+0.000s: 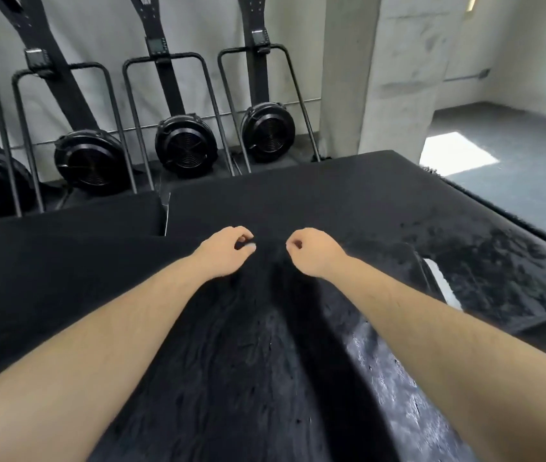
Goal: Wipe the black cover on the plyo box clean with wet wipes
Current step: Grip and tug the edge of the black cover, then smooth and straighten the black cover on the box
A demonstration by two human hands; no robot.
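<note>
Both arms are reaching forward to the middle of the view. The left hand (225, 250) and right hand (313, 251) are sitting side by side, near but not touching, at about 12 o'clock from the person. The fingers of each are curling inward and seem to be pinching the cover (251, 345). A pale speck is showing at the left fingertips, too small to tell whether it is a nail or a scrap of wipe. No wipe is plainly showing.

The cover is lying over the box (315, 191) and running from the hands back toward the person, bunching into a raised fold between the forearms. From 3 to 5 o'clock its surface is glistening, probably wet.

Fan machines (185, 146) are standing along the wall from 10 to 12 o'clock. A pillar (381, 78) is rising at 1 o'clock, and sunlight is falling on the floor (515, 181) at 2 o'clock.

The risks lie in the pull. If one hand is tugging harder than the other, the cover may be dragging askew or sliding off the far edge. Any crease left in place would be hiding dirt from a wipe. The damp patches could be letting the pinch slip.
</note>
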